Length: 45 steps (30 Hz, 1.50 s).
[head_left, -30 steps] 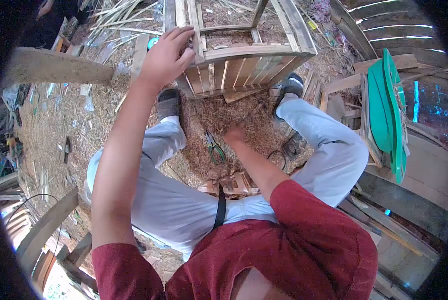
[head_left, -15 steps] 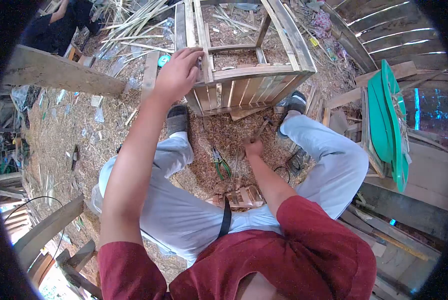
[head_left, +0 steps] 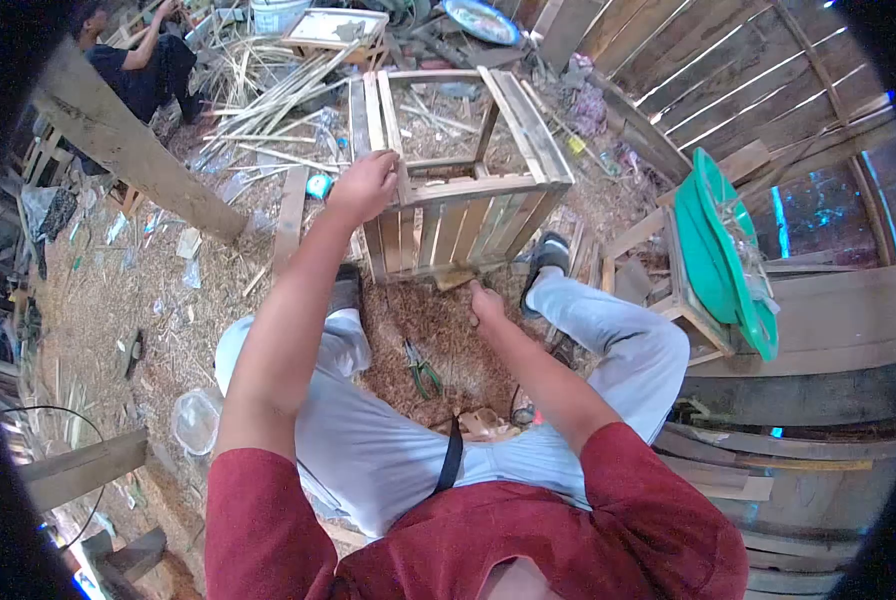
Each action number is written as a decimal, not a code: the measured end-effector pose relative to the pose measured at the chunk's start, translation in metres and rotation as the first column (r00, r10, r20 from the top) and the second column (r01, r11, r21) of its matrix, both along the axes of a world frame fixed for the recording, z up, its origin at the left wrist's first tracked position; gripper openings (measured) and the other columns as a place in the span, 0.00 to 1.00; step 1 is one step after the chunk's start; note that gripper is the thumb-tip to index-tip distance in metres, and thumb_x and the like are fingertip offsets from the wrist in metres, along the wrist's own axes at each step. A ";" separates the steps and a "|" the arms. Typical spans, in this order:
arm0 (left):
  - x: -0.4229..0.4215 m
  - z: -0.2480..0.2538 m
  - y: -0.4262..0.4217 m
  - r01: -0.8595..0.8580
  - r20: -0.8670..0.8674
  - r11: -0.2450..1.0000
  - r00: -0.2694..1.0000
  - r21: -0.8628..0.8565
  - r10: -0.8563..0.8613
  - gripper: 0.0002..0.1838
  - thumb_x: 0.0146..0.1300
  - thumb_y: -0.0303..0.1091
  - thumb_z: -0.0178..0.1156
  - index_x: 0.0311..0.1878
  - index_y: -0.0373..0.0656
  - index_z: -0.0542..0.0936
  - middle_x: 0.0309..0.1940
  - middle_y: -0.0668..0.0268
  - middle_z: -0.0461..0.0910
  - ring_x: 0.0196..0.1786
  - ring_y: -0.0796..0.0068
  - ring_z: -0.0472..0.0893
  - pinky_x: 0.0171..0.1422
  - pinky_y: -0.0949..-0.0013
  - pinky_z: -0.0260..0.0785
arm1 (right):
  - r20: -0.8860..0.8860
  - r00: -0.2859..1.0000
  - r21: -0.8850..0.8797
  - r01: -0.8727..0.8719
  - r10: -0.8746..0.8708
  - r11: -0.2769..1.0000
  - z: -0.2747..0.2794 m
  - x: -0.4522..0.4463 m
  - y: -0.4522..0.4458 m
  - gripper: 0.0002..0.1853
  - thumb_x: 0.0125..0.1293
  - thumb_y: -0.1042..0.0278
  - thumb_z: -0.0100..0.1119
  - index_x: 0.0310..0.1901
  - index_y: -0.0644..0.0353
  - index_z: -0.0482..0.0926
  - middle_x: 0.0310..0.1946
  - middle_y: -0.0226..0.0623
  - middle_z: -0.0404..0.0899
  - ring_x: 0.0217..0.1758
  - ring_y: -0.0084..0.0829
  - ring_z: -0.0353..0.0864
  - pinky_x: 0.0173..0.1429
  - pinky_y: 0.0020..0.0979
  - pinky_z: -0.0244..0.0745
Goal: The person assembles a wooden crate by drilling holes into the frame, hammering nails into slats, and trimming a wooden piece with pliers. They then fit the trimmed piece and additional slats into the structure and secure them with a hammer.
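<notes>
My left hand (head_left: 365, 187) is closed over the left front corner of a slatted wooden frame (head_left: 478, 187). Low in front of the slatted side, my right hand (head_left: 486, 303) is closed round a hammer handle; the hammer's head is blurred and hard to make out. Close by, a loose piece of wood (head_left: 454, 280) lies under the frame's lower edge. Green-handled pliers (head_left: 423, 372) rest on the sawdust between my legs, open at the handles. Small wood pieces (head_left: 486, 424) lie nearer my body.
Thin strips (head_left: 278, 105) are heaped behind the frame, and a tape roll (head_left: 319, 186) lies at its left. A wooden post (head_left: 138, 140) slants in from the left. A green plastic piece (head_left: 720, 255) stands at the right. Another person (head_left: 143, 60) sits at the far left.
The view has tilted up, showing more of the background. My right hand and the hammer have moved forward towards the frame's lower edge. My left hand has stayed at the frame's corner.
</notes>
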<state>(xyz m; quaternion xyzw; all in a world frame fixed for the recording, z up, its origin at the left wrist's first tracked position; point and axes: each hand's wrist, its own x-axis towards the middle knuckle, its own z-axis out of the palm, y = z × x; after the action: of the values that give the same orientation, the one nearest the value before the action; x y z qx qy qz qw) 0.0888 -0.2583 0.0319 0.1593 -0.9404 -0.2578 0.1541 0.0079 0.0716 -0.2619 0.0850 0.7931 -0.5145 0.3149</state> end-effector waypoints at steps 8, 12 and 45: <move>0.026 0.071 0.010 -0.057 -0.205 0.997 0.977 0.048 0.066 0.23 0.77 0.46 0.54 0.62 0.39 0.83 0.64 0.49 0.81 0.65 0.45 0.80 0.70 0.53 0.71 | 0.049 0.813 -0.025 -0.580 0.581 0.814 0.266 0.053 0.030 0.12 0.77 0.55 0.62 0.41 0.54 0.77 0.22 0.26 0.73 0.17 0.23 0.72 0.19 0.32 0.61; 0.081 0.113 0.018 -0.096 -0.430 0.993 0.895 0.071 0.117 0.21 0.77 0.46 0.57 0.56 0.37 0.86 0.62 0.47 0.82 0.65 0.46 0.80 0.72 0.54 0.70 | -0.185 0.684 -0.124 -0.728 0.705 0.674 0.293 0.076 0.063 0.17 0.73 0.62 0.67 0.60 0.54 0.78 0.31 0.28 0.78 0.22 0.19 0.72 0.25 0.26 0.68; 0.444 -0.074 0.097 -0.796 0.009 0.280 0.337 0.536 0.941 0.16 0.75 0.39 0.60 0.53 0.37 0.88 0.47 0.58 0.89 0.47 0.69 0.87 0.57 0.65 0.77 | -0.522 0.139 0.223 -0.930 0.842 0.292 0.202 0.197 -0.181 0.18 0.67 0.56 0.67 0.49 0.62 0.85 0.38 0.57 0.86 0.45 0.56 0.87 0.51 0.48 0.80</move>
<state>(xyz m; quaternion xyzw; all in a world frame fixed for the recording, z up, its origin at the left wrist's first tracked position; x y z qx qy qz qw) 0.5330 -0.1609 -0.0423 0.6408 -0.5658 -0.3589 0.3748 0.2053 -0.1090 -0.0601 -0.5761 0.6963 -0.2856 0.3189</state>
